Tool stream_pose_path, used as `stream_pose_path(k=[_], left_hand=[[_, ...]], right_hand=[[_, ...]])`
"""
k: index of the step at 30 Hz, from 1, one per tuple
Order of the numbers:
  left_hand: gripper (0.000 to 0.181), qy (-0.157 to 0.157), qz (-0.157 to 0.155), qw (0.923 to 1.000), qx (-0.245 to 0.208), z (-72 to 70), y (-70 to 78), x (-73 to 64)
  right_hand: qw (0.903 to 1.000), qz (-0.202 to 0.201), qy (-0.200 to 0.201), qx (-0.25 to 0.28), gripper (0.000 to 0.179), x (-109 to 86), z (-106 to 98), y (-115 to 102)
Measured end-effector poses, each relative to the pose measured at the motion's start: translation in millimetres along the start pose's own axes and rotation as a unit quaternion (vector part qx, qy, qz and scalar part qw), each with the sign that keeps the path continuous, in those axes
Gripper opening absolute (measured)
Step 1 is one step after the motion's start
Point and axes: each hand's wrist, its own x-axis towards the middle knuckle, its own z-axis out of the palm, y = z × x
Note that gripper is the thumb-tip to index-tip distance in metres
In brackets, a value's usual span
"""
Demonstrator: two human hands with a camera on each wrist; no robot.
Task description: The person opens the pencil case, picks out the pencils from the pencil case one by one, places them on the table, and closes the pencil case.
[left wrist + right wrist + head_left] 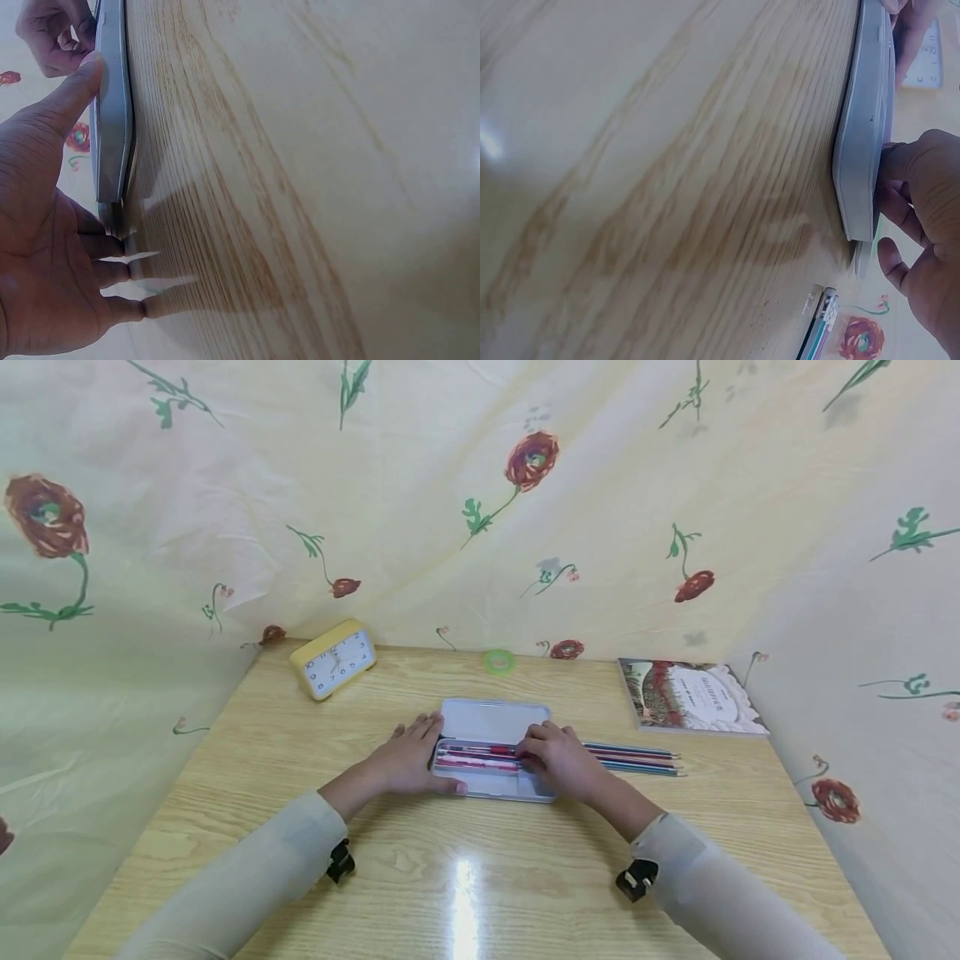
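A metal pencil case (501, 783) lies with its lid (495, 720) folded back on the wooden table. In it are several pencils (472, 757), one with a red part, and a white-and-pink pen-like stick (476, 763). My left hand (411, 760) spreads at the case's left end, thumb on the front rim, other fingers straight, tips at the table in the left wrist view. My right hand (558, 760) reaches into the right half, its curled thumb and finger (896, 161) pinching at the pencils; the fingertips are hidden behind the case wall in the right wrist view.
More pencils (637, 760) lie side by side to the right of the case, partly behind my right hand. A yellow clock (333, 660) stands back left, a green tape ring (499, 662) lies at the back, and a booklet (693, 696) back right. Flowered cloth (420, 510) hangs behind the table.
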Motion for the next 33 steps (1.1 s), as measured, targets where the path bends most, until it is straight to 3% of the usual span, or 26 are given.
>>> stream_pose_path(k=[8,16,33], left_hand=[[0.137,-0.003,-0.003,1.0000,0.005,1.1,-0.2,0.8],[0.137,-0.001,-0.002,1.0000,0.003,0.8,0.7,-0.3],[0.138,0.002,-0.002,0.9999,0.010,1.2,-1.1,1.6]], right_hand=[[0.9998,-0.017,0.004,0.000,0.009,8.4,4,-10],[0.9997,-0.019,-0.014,-0.008,0.013,26.5,8,-25],[0.9990,0.001,-0.045,0.008,0.014,55.2,15,-50]])
